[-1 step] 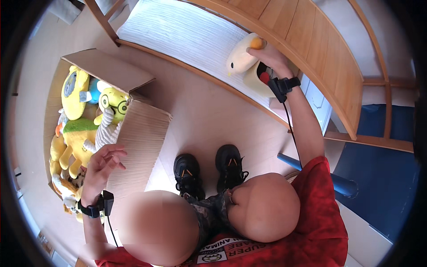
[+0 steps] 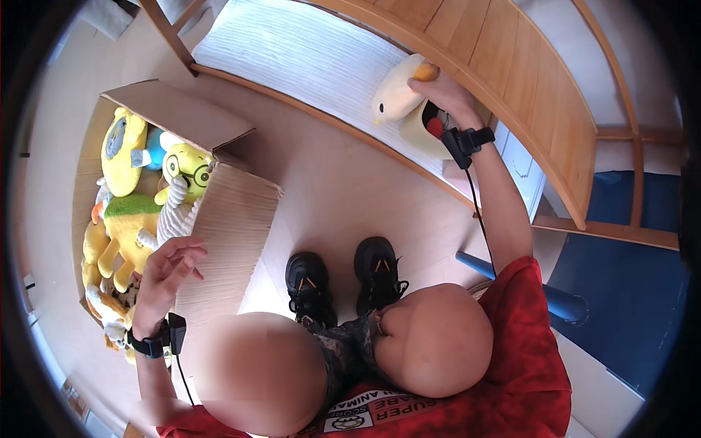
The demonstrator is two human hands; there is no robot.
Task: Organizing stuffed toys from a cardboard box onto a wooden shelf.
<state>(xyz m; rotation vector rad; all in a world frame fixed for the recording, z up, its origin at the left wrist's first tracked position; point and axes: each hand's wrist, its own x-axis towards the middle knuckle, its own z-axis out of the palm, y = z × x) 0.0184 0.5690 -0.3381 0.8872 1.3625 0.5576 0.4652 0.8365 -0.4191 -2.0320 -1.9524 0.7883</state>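
Observation:
My right hand (image 2: 447, 98) is closed on a cream plush bird (image 2: 400, 93) with a small dark eye and an orange part by my fingers. The plush is over the low white-covered surface, beside the mouth of a cream bin (image 2: 423, 137). Something red (image 2: 436, 127) shows inside that bin. Over the near right wall of a cardboard box (image 2: 226, 226), my left hand (image 2: 166, 281) holds nothing, its fingers loosely bent and apart. Plush toys fill the box, among them a yellow one with glasses (image 2: 188, 171), a yellow-and-green one (image 2: 130, 226) and a striped white one (image 2: 175, 215).
A wooden slatted panel (image 2: 504, 58) overhangs the white quilted surface (image 2: 292, 55), close above my right arm. Blue furniture (image 2: 621, 285) with a blue leg stands at the right. My black shoes (image 2: 376, 270) are on the pale floor (image 2: 328, 182). Each wrist wears a cabled black device.
My right hand has shifted very slightly, with a little more of the orange part showing. The fingers of my left hand have moved slightly.

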